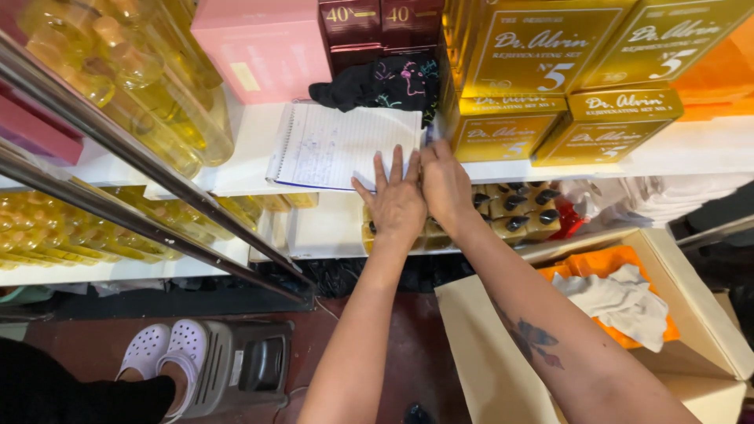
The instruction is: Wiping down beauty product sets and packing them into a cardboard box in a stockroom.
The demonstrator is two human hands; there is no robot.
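The left hand lay flat, fingers spread, on the spiral notebook on a white shelf; the right hand, fingers together, touched its edge below gold boxes.

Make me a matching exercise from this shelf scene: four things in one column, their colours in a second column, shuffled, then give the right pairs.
Things:
1. spiral notebook
2. box at the top left of the shelf
3. stacked boxes at the right
4. cloth behind the notebook

Colours:
A. gold
B. black with coloured markings
C. white lined paper
D. pink

Pairs: 1-C, 2-D, 3-A, 4-B

The left hand lies flat at the notebook's lower edge; the right hand is beside it.
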